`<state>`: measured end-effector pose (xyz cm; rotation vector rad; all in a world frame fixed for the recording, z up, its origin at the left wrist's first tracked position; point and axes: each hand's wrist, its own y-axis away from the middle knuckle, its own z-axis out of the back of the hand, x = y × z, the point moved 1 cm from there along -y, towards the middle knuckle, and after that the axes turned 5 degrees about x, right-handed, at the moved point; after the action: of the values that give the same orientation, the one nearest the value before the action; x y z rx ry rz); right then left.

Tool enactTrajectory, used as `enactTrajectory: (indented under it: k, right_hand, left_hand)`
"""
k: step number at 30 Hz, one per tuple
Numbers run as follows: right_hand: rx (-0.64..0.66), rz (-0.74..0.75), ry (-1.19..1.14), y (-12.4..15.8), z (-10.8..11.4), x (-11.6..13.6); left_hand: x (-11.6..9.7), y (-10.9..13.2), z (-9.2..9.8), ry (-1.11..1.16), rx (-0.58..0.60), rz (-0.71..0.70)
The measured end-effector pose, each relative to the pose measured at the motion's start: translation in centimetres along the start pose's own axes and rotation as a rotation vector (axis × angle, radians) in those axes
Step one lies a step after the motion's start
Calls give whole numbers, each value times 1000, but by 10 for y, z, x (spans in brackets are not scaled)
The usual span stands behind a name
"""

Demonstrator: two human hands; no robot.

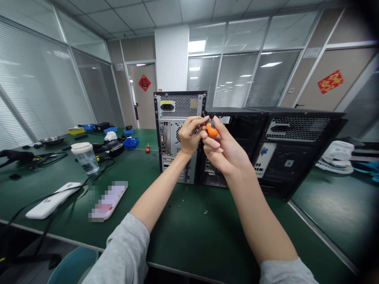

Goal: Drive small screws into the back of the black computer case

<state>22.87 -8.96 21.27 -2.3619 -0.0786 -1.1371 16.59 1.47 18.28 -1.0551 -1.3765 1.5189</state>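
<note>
My right hand (pixel 223 152) is closed around the orange-and-dark handle of a screwdriver (pixel 212 130). The driver's shaft points away from me, at the right rear edge of a computer case (pixel 166 136) that stands upright with its back facing me. Beside the shaft, my left hand (pixel 188 138) has its fingers pinched together near that same edge. Whatever lies between those fingertips is too small or hidden to name. Close on the right stand more black computer cases (pixel 299 122). Several small screws (pixel 205 212) lie on the green table (pixel 189 236) below my hands.
A phone (pixel 109 201), a white power bank (pixel 53 200) and a lidded cup (pixel 85 157) stand or lie to the left, with black cables among them. Farther back are blue bins (pixel 131 142) and another orange screwdriver (pixel 148 148). A white object (pixel 337 156) is at the far right.
</note>
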Motion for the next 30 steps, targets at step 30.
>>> enactTrajectory:
  k: [30]
  right_hand:
    - [-23, -61, -155, 4, -5, -3]
  left_hand:
    - [32, 8, 1, -595, 407, 55]
